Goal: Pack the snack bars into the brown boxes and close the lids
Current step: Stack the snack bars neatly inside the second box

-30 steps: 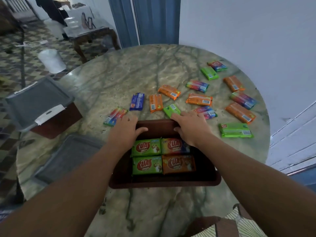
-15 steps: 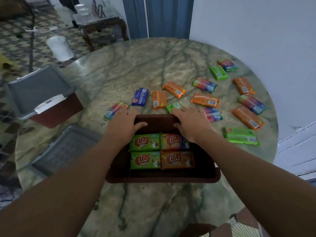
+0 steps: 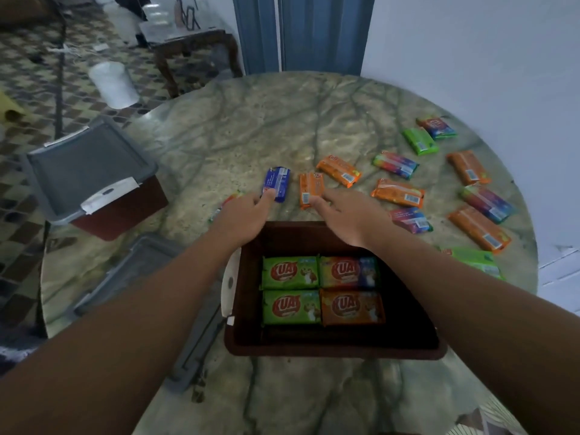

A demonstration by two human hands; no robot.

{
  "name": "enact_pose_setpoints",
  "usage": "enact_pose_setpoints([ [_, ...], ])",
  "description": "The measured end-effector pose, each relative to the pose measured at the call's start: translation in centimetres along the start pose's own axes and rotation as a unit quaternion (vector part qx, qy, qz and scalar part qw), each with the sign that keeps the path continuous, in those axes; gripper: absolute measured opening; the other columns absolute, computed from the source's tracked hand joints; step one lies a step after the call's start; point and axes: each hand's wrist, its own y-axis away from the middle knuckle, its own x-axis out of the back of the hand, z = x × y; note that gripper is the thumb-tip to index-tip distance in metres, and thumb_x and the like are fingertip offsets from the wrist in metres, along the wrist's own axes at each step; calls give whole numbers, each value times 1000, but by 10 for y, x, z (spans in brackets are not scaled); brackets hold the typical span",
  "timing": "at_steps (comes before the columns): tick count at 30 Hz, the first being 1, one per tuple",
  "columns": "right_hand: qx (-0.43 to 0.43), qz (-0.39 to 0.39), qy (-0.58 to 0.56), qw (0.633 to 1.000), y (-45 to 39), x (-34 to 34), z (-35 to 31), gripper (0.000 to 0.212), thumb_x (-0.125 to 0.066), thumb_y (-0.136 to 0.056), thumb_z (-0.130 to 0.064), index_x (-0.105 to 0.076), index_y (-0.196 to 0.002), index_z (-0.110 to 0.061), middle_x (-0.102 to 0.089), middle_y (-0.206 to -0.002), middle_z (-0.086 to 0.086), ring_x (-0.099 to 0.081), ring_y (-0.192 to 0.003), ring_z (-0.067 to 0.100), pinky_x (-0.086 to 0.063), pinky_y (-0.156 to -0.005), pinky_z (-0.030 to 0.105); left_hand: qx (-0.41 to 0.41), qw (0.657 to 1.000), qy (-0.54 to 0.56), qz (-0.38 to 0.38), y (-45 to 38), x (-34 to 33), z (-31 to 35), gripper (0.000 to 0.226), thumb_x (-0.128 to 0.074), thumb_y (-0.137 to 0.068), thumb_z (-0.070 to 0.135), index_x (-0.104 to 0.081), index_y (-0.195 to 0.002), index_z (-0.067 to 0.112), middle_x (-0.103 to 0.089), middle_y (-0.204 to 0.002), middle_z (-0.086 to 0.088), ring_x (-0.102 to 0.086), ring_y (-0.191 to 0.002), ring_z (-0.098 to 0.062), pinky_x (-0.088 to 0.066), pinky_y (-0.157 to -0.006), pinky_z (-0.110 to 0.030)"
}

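Observation:
An open brown box (image 3: 332, 348) stands on the marble table in front of me, with several snack bars laid flat inside, green ones (image 3: 290, 273) on the left and orange ones (image 3: 351, 307) on the right. My left hand (image 3: 243, 215) reaches past the box's far rim, its fingertips touching a blue bar (image 3: 276, 183). My right hand (image 3: 348, 215) is spread over the near end of an orange bar (image 3: 310, 189). Neither bar is lifted. Several more orange, green and multicoloured bars lie scattered to the right.
A second brown box with a grey lid (image 3: 91, 174) sits at the table's left edge. A loose grey lid (image 3: 131, 274) lies flat left of the open box. The white wall (image 3: 470, 58) is close on the right. A white bucket (image 3: 113, 84) stands on the floor beyond.
Both hands have left the box's far rim and moved forward onto the loose bars, the left to the blue one, the right to the orange one. The view has tilted down.

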Motion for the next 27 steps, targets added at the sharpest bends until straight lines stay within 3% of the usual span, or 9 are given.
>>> enact_pose_setpoints([
  [4, 20, -54, 24, 998, -37, -5, -5, 34, -48, -104, -49, -65, -114, -21, -67, -116, 5, -62, -109, 27, -49, -88, 39, 56, 998, -4, 32, -19, 5, -20, 36, -54, -99, 52, -61, -86, 19, -63, -81, 4, -58, -76, -13, -40, -62, -31],
  [9, 72, -97, 83, 989, -87, -16, -4, 21, -63, -99, -37, -65, -112, -21, -68, -114, 3, -63, -108, 25, -52, -92, 42, 114, 992, 18, 53, -33, 5, -44, 35, -64, -93, 55, -57, -79, 24, -59, -79, 12, -54, -72, -3, -36, -59, -27],
  [14, 113, -112, 166, 973, -124, -35, -10, 48, -66, -94, -41, -52, -136, -21, -55, -134, 13, -56, -120, 34, -50, -98, 46, 151, 988, -28, 27, -57, -1, -52, 32, -65, -92, 51, -57, -87, 20, -64, -98, -4, -57, -90, -21, -39, -72, -33],
  [17, 109, -119, 191, 968, -141, -50, -15, 61, -64, -93, -47, -42, -146, -24, -47, -142, 15, -50, -126, 36, -48, -101, 49, 152, 987, -47, 16, -73, -7, -57, 44, -66, -91, 53, -61, -112, 14, -60, -110, -8, -58, -102, -27, -46, -80, -36],
  [21, 114, -149, 213, 959, -157, -63, -19, 73, -60, -98, -33, -21, -159, -27, -27, -161, 17, -33, -145, 38, -38, -111, 52, 176, 978, -106, -33, -87, -19, -64, 62, -68, -89, 51, -51, -137, 16, -49, -136, -15, -50, -123, -35, -49, -100, -48],
  [24, 123, -170, 269, 940, -163, -67, -16, 86, -61, -99, -21, -5, -164, -32, -1, -170, 19, -12, -155, 40, -27, -118, 55, 181, 971, -154, -9, -90, -24, -64, 64, -72, -87, 49, -48, -137, 18, -42, -138, -13, -41, -128, -34, -44, -103, -49],
  [27, 148, -151, 314, 926, -169, -70, -14, 95, -64, -98, -17, 3, -164, -33, 10, -170, 17, -3, -157, 39, -21, -123, 58, 174, 970, -168, -3, -92, -28, -66, 67, -79, -81, 48, -47, -134, 21, -45, -133, -10, -45, -122, -31, -46, -99, -49],
])
